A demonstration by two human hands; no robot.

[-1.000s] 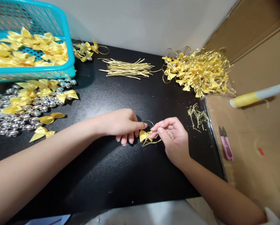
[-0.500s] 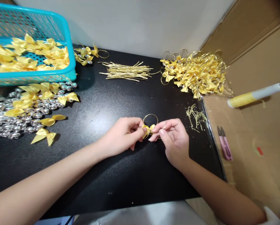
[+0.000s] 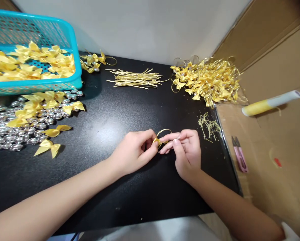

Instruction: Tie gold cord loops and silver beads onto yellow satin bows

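Between my hands, low over the black table, is a yellow bow point(image 3: 157, 141) with a loop of gold wire point(image 3: 164, 130) standing up behind it. My left hand point(image 3: 139, 149) pinches the bow between thumb and fingertips, which cover much of it. My right hand point(image 3: 186, 150) is just right of the bow, its fingertips touching or very near it. Thumb and index finger of that hand are pressed together; whatever they hold, perhaps a wire end, is too small to make out.
A blue basket point(image 3: 78, 72) of yellow bows stands back left, with silver beads point(image 3: 16, 140) before it. Gold wires point(image 3: 136, 78) lie at the back, finished bow loops point(image 3: 207, 80) back right. Wire scraps point(image 3: 208, 127), pink snips point(image 3: 239, 154) and a yellow-white tube point(image 3: 272, 103) are right.
The bow has turned in my left fingers and shows less of its front. Its wire loop has tilted to the right. My left hand has shifted slightly right.
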